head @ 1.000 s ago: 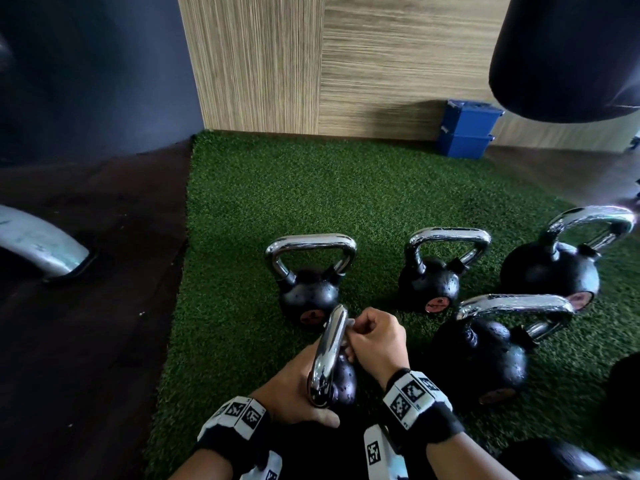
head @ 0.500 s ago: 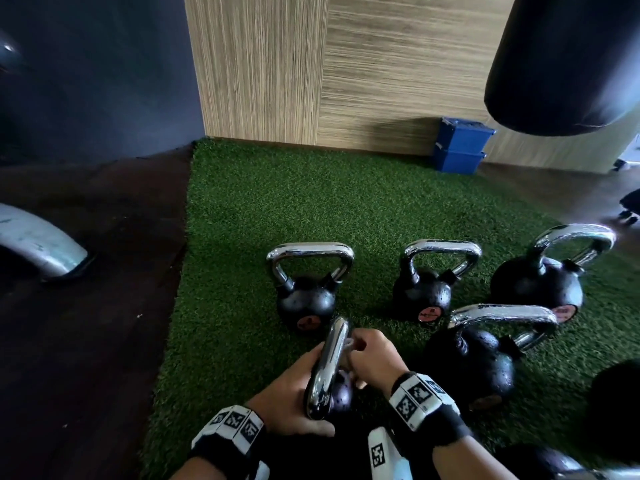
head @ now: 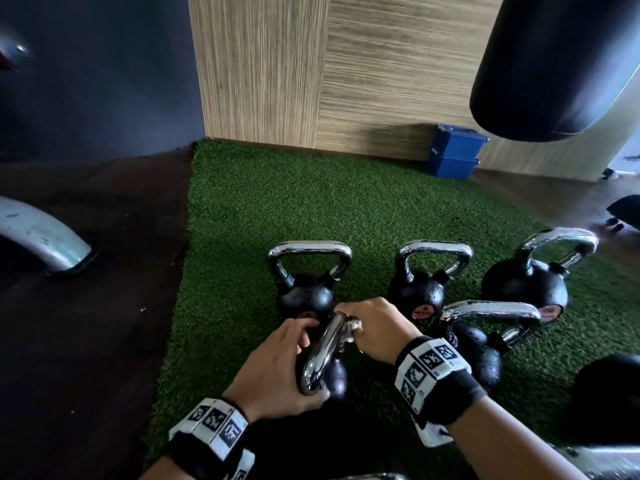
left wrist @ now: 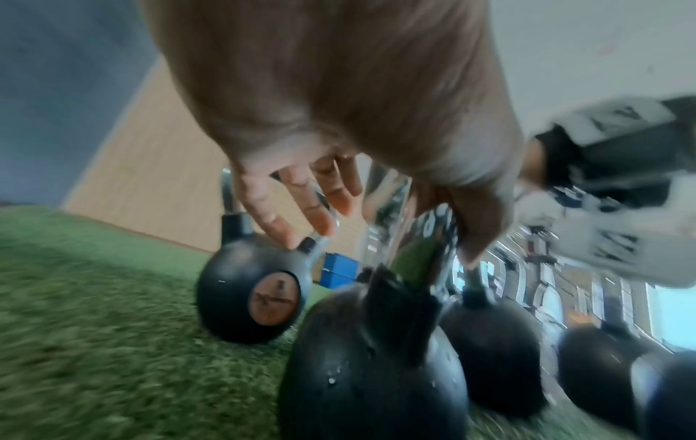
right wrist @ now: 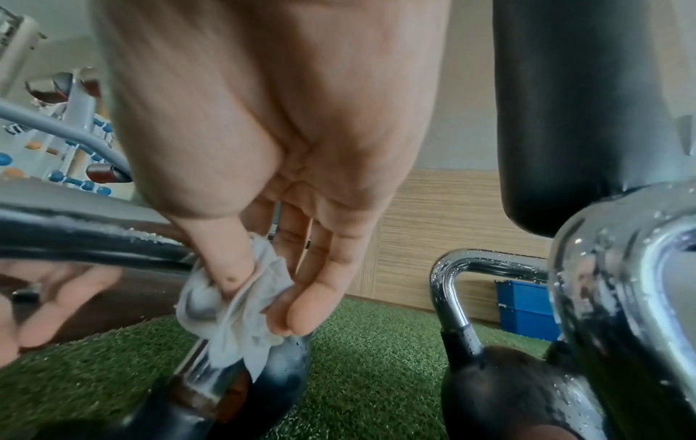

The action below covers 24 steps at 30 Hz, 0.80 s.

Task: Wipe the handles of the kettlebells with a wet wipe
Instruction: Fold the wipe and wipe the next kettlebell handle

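Observation:
A small black kettlebell [head: 337, 377] stands on the green turf, its chrome handle [head: 325, 351] pointing away from me. My left hand [head: 277, 365] holds that handle, thumb at the near end and fingers on the left side; the left wrist view shows the handle [left wrist: 395, 208] between thumb and spread fingers. My right hand [head: 375, 327] pinches a crumpled white wet wipe [head: 351, 325] against the far end. In the right wrist view, thumb and fingertips press the wipe [right wrist: 226, 321] onto the handle [right wrist: 75, 238] where it bends down.
Several more black kettlebells with wet chrome handles stand close by: behind [head: 308, 296], behind right [head: 417, 292], far right [head: 526, 289], right beside my wrist [head: 481, 351]. A black punching bag [head: 554, 64] hangs at upper right. Blue boxes [head: 455, 155] stand by the wood wall. A grey machine leg [head: 38, 233] lies left.
My left hand's fingers have come up along the left side of the handle. The right hand stays at the far end with the wipe. The view has tilted slightly.

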Tool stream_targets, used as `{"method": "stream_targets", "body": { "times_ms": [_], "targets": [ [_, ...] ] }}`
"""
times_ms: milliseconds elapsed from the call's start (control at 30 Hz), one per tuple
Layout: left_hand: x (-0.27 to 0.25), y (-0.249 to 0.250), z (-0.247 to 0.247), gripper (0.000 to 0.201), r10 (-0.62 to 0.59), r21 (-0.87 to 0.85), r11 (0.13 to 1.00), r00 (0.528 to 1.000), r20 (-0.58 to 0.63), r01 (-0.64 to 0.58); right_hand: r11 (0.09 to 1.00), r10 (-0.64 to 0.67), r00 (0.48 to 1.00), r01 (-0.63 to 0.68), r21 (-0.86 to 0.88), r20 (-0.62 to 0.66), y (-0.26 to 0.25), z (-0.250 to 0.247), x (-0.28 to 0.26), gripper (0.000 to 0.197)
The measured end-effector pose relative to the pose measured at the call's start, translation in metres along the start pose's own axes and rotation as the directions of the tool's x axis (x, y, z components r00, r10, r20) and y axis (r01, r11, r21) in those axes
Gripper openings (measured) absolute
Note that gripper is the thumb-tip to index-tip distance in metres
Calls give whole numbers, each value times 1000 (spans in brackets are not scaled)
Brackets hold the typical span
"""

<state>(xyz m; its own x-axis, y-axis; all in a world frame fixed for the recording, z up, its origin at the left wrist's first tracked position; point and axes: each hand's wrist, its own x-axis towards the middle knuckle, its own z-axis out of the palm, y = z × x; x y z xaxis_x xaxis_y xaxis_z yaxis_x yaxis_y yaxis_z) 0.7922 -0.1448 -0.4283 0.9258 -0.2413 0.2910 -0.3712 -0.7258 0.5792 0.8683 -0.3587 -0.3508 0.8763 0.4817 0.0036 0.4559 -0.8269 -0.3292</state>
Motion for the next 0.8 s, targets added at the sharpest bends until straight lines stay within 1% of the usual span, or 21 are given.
{"method": "stream_targets", "body": {
  "times_ms": [67, 133, 233, 300, 367, 400, 467, 500, 533, 600, 633, 667, 733, 800],
  "targets": [
    [-2, -9, -10, 82, -73, -55, 996, 997, 1, 73, 1000, 11, 1000, -11, 7, -6, 3, -3, -7, 52],
    [0, -18, -21, 60, -125, -118, 985, 992, 27, 127, 999, 52, 999, -52, 17, 8, 4, -6, -15, 46],
    [5, -23, -29, 31, -92, -112, 988, 990, 111, 104, 995, 99, 995, -100, 12, 33, 1, -10, -24, 40],
    [7, -26, -30, 21, -69, -124, 989, 988, 136, 86, 994, 110, 993, -109, -18, 51, -4, -12, -28, 32],
    [8, -29, -29, 20, -66, -143, 986, 991, 119, 83, 992, 110, 993, -107, -70, 46, -10, -14, -32, 19],
    [8, -31, -28, 20, -66, -146, 986, 992, 108, 81, 992, 110, 993, -107, -73, 43, -11, -14, -33, 18],
    [10, -34, -28, 22, -62, -149, 986, 992, 107, 78, 994, 103, 991, -100, -50, 81, -11, -17, -36, 19],
    [12, -36, -28, 25, -66, -157, 984, 989, 135, 88, 994, 105, 988, -104, -14, 110, -10, -20, -37, 18],
    [13, -40, -29, 30, -74, -165, 981, 979, 188, 106, 993, 103, 986, -110, 48, 134, -7, -25, -38, 20],
    [17, -53, -33, 52, -73, -160, 978, 939, 336, 133, 967, 96, 985, -126, 221, 140, 4, -34, -38, 44],
    [20, -61, -36, 65, -83, -145, 978, 911, 404, 153, 928, 113, 985, -152, 339, 133, 8, -39, -35, 51],
    [23, -69, -38, 72, -107, -121, 976, 887, 450, 180, 867, 140, 983, -179, 466, 117, 10, -43, -30, 52],
    [33, -85, -43, 72, -180, -67, 969, 863, 472, 238, 719, 209, 974, -213, 662, 86, 10, -51, -13, 47],
    [48, -98, -47, 69, -251, -12, 958, 854, 456, 287, 607, 263, 963, -214, 765, 61, 10, -57, 7, 42]
  ]
}}
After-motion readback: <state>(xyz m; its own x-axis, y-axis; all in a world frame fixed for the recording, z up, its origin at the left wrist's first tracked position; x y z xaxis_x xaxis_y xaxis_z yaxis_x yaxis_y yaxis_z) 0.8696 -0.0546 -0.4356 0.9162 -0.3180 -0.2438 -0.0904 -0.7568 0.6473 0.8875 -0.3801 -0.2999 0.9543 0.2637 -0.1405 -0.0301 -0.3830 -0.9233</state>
